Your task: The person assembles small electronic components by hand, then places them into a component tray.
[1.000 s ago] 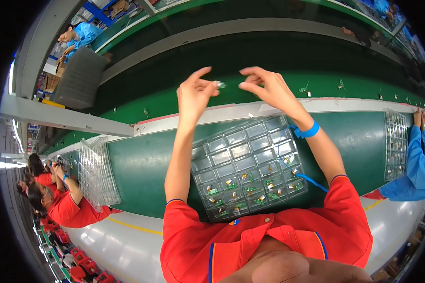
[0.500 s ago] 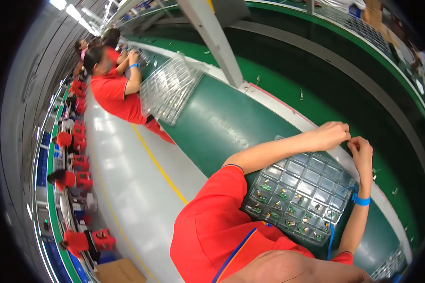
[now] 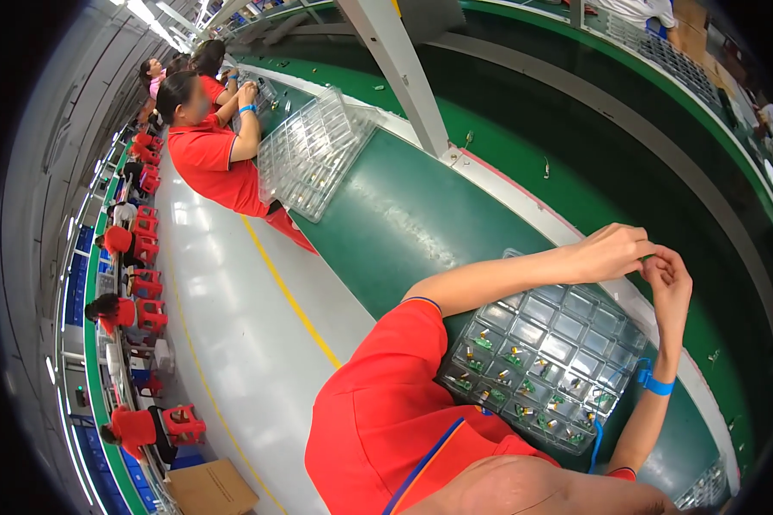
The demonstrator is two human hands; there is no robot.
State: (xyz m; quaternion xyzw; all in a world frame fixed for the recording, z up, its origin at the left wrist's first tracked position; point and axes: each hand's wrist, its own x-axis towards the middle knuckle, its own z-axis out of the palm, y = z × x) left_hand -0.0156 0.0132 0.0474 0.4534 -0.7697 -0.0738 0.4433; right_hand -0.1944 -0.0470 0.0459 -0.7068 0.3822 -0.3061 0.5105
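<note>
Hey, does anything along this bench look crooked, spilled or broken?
One thing: beside the nearest co-worker in red, the upper clear tray lies skewed over the lower tray, their edges out of line. The wearer's own tray looks orderly, with small green boards inside. No obvious spill or breakage, though fine details are unclear.

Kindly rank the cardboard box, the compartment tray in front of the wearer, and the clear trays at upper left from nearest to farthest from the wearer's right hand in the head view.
From the right hand:
1. Compartment tray, below and left of it.
2. Clear trays, toward the upper left.
3. Cardboard box, toward the lower left.
</note>
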